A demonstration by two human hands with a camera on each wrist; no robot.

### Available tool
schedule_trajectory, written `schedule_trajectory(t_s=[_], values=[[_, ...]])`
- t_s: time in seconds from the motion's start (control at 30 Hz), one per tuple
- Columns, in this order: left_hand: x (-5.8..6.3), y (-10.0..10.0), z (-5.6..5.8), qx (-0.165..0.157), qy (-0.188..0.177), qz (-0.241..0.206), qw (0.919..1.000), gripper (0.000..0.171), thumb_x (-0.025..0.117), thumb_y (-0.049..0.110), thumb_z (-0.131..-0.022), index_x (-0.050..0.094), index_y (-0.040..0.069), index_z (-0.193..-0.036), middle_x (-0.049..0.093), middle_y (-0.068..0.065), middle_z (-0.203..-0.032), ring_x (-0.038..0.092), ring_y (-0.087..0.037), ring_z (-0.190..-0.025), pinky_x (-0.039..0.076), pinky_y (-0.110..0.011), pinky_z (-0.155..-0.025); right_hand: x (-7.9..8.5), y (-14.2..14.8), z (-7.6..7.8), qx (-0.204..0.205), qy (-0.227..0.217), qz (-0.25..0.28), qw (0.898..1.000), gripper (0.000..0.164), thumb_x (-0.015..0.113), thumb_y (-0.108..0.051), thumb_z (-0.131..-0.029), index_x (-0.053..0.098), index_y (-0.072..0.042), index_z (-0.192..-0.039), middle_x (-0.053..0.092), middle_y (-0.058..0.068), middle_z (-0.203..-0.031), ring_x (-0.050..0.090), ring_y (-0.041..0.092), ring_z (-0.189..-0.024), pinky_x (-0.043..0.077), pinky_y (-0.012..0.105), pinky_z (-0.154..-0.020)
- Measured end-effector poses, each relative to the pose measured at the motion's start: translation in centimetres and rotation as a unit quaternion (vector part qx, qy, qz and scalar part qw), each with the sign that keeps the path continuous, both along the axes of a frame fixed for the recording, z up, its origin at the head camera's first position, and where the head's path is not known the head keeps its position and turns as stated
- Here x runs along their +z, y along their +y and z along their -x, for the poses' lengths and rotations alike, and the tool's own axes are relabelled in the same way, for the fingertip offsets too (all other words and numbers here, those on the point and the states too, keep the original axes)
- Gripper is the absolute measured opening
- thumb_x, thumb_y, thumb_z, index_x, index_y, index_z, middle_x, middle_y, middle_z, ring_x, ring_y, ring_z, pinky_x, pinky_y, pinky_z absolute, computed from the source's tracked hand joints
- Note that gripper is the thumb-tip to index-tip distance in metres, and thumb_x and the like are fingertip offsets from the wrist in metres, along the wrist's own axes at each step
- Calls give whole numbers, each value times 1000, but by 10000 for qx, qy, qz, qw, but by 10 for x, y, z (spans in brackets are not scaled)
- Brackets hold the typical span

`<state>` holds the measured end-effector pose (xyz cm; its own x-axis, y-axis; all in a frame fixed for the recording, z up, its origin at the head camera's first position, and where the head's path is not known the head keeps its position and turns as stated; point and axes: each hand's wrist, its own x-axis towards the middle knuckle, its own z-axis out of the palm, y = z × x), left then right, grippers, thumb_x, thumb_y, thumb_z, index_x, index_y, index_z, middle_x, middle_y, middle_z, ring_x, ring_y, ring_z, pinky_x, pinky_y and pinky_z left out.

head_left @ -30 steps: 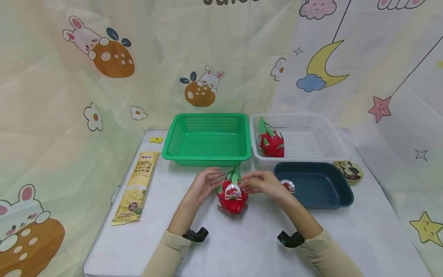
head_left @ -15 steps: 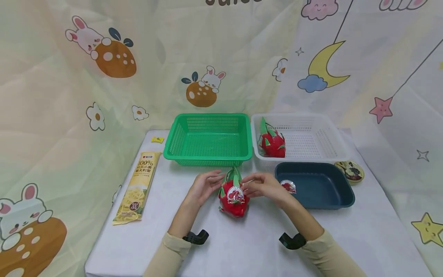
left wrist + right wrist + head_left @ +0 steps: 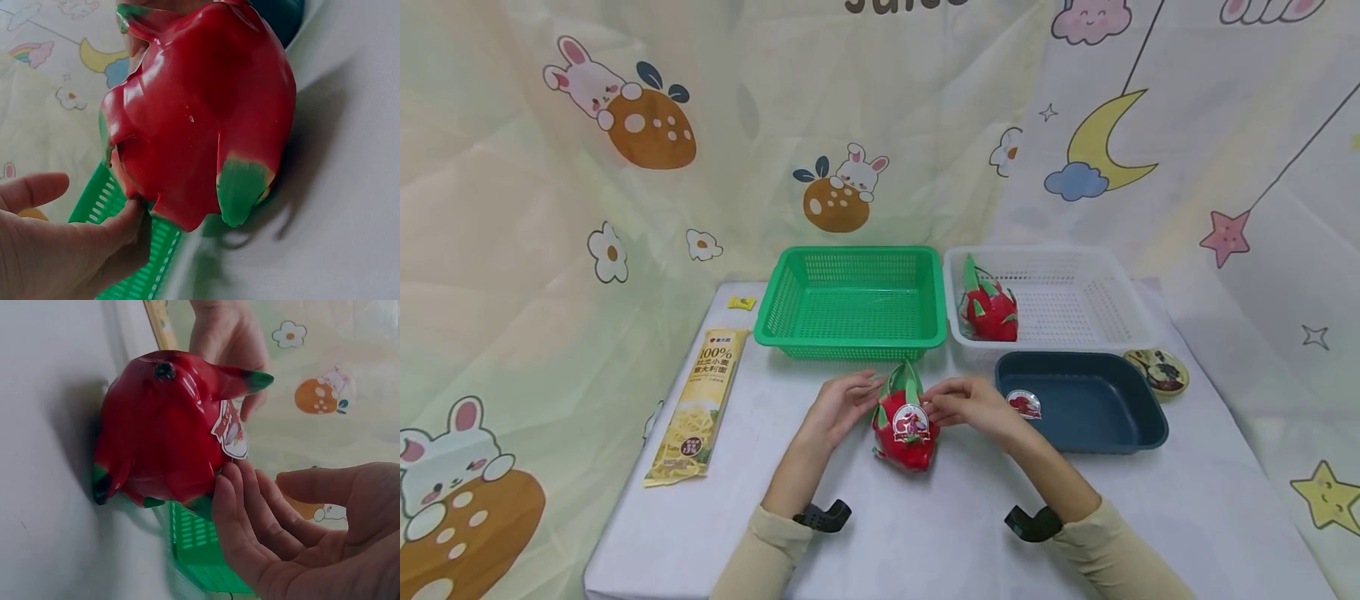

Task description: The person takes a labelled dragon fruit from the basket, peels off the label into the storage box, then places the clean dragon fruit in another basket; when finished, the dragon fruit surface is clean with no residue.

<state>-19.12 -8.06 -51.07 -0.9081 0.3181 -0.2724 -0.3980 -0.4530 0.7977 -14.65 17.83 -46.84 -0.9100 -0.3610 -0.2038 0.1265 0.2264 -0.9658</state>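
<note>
A red dragon fruit (image 3: 898, 446) with green leaf tips and a round sticker (image 3: 912, 423) rests on the white cloth, between my two hands. My left hand (image 3: 841, 406) is at its left side; in the left wrist view the fingertips meet the fruit's edge and the thumb (image 3: 40, 189) stands apart. From the right, the fingertips of my right hand (image 3: 970, 404) touch the fruit beside the sticker. The right wrist view shows that hand's thumb (image 3: 312, 487) away from the skin. Neither hand wraps round the fruit.
Behind the fruit stands a green basket (image 3: 850, 342); right of it, a white basket (image 3: 1075, 343) contains another dragon fruit (image 3: 992, 315). A dark blue tub (image 3: 1082, 446) and a round tin (image 3: 1165, 373) sit right. Left lie a pasta packet (image 3: 700, 408) and a small yellow packet (image 3: 742, 303).
The dragon fruit has tipped slightly, so its sticker sits a little nearer to me. Both hands stay beside it, with only a slight shift. The head view has shifted a little.
</note>
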Motion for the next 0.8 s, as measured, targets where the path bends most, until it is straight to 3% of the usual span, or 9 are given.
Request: schedule_trajectory(t_s=[0.23,0.47,0.8], values=[[-1,1,-1,21,42,101,9999,61,49,-8,-96,27,-22,-151,26,-34,-163,39,-48,-146,29,-53,-124,0,1,0,189,-67,-43,9998,33,67,-14,-102,69,11,-124,76,21,-106,76,34,-94,60,51,-90],[1,2,-1,72,-108,181,9998,61,53,-7,-97,30,-18,-153,42,-36,-150,46,-43,-141,30,-52,-124,-2,0,2,218,-54,-377,9990,29,73,-18,-99,77,4,-116,78,16,-99,77,32,-88,63,47,-85],[2,0,-4,165,-145,205,9996,63,54,-7,-97,28,-17,-153,44,-36,-145,50,-41,-138,31,-52,-124,2,-6,1,179,-179,-411,9988,29,75,-21,-98,78,4,-111,78,20,-95,77,34,-84,63,49,-83]])
